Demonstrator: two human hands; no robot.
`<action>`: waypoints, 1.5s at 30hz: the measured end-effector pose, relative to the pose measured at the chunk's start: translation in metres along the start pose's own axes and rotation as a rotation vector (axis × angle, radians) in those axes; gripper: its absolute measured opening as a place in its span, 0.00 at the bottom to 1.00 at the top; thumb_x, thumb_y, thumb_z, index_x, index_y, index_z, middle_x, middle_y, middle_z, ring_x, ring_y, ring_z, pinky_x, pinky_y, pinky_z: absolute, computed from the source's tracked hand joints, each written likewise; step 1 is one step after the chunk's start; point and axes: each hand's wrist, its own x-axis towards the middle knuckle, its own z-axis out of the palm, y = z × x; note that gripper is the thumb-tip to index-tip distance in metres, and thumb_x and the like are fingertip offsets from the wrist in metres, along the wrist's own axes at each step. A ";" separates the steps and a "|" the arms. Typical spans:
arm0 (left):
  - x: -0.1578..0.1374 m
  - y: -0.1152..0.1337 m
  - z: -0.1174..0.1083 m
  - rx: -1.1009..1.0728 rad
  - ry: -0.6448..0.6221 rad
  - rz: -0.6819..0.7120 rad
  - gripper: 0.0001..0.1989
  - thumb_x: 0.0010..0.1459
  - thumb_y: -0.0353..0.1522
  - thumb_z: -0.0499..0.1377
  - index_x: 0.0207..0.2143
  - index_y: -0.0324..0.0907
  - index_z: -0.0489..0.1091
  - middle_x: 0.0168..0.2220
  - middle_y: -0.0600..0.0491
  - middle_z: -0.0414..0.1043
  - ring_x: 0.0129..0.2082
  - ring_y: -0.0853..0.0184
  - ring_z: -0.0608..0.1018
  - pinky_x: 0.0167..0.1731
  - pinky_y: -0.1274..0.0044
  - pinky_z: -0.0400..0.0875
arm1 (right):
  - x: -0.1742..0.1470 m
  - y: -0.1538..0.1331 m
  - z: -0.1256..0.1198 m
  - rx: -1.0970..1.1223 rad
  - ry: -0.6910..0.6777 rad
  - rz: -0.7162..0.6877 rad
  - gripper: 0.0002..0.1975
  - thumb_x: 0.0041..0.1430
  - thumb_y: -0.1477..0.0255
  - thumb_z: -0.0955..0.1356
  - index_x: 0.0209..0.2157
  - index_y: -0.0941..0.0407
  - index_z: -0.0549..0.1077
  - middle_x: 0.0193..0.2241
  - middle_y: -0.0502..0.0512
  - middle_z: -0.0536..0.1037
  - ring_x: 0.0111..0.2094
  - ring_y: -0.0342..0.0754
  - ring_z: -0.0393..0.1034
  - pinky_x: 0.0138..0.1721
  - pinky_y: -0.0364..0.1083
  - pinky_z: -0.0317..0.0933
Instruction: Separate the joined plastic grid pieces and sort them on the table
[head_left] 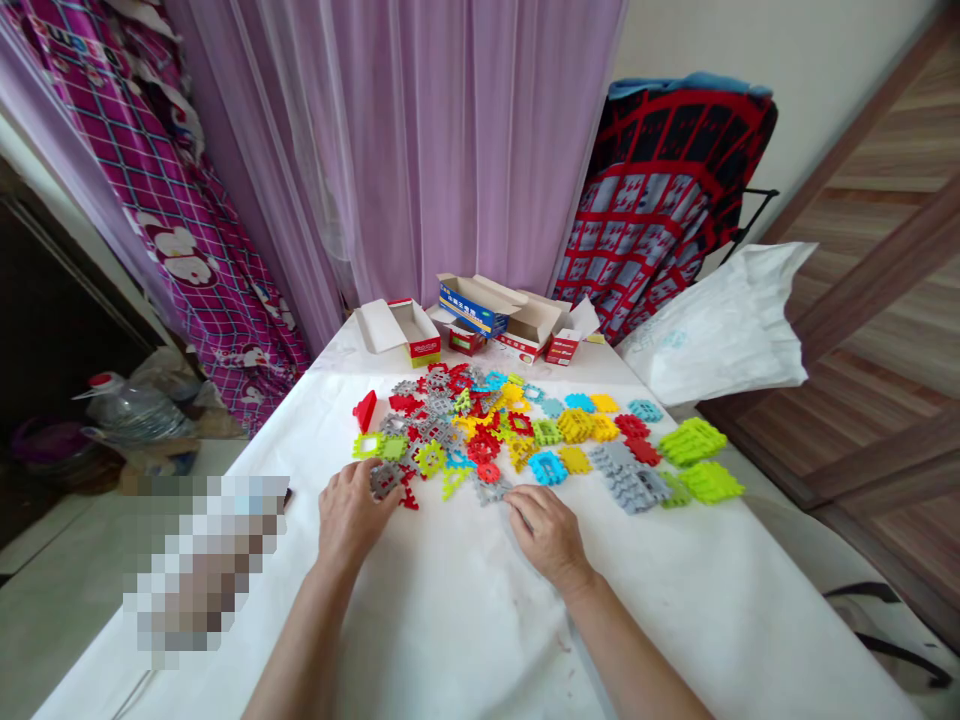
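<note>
A mixed heap of interlocking plastic building pieces (431,405) in red, grey, yellow, blue and green lies on the white-covered table. At the heap's near left edge, my left hand (351,512) has thumb and fingers curled about a grey notched building piece (385,479). A small red piece (409,496) lies just past the thumb. My right hand (551,532) is closed, its fingertips at the corner of a grey triangular building piece (489,491). Stacked grey pieces (630,478) and green stacks (694,440) sit to the right.
Opened small cardboard boxes, among them a blue one (472,305) and a red-and-white one (412,330), stand at the table's back. A white bag (720,325) is at the back right. A blurred-out object (214,565) lies on the left. Purple curtains (465,130) hang behind.
</note>
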 end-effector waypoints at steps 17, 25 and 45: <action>-0.001 0.001 0.002 -0.035 -0.040 0.086 0.24 0.55 0.45 0.58 0.52 0.47 0.69 0.49 0.46 0.74 0.49 0.54 0.74 0.45 0.66 0.65 | -0.003 0.005 0.006 -0.044 -0.061 0.082 0.14 0.60 0.76 0.60 0.37 0.54 0.77 0.37 0.56 0.79 0.41 0.48 0.72 0.45 0.47 0.66; -0.004 0.009 0.011 0.037 0.045 0.078 0.24 0.56 0.42 0.59 0.53 0.44 0.67 0.49 0.44 0.74 0.50 0.54 0.72 0.48 0.65 0.62 | -0.002 0.005 0.006 -0.046 -0.058 0.074 0.13 0.61 0.76 0.60 0.37 0.54 0.77 0.37 0.56 0.79 0.41 0.48 0.72 0.45 0.47 0.66; -0.021 0.037 0.032 -0.546 0.066 0.525 0.32 0.57 0.32 0.59 0.63 0.48 0.53 0.51 0.48 0.74 0.51 0.61 0.75 0.49 0.67 0.71 | 0.000 -0.008 0.005 -0.008 -0.016 0.026 0.22 0.59 0.70 0.66 0.56 0.56 0.67 0.47 0.60 0.76 0.49 0.52 0.69 0.52 0.51 0.65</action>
